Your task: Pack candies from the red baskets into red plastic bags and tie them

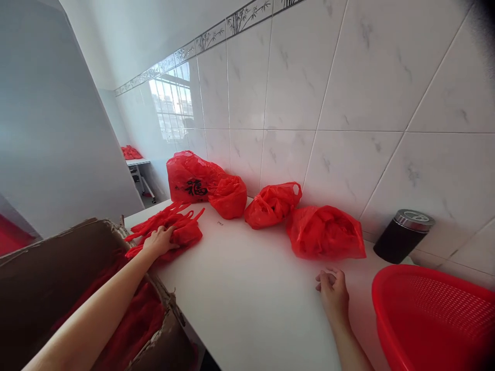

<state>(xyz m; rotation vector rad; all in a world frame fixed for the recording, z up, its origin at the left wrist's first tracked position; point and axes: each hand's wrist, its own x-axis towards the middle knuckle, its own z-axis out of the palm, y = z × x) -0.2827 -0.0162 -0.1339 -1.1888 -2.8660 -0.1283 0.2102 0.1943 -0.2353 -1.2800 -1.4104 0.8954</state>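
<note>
My left hand [159, 241] reaches across the cardboard box to a pile of red fabric pieces [187, 233] with thin straps, at the left end of the white table. Its fingers bend over the fabric and grip it, with the fingertips partly hidden. My right hand [333, 289] hovers over or rests on the table near the right side, loosely curled and holding nothing. Just beyond it sits a red plastic bag [327, 234] stuffed with red material.
Along the tiled wall stand more red bags [273, 205], one large and printed [185, 175]. A black canister [404, 234] and a red plastic basket [390, 304] are at right. The open cardboard box [50, 247] with red fabric abuts the table's left edge. A grey partition [58, 118] rises behind.
</note>
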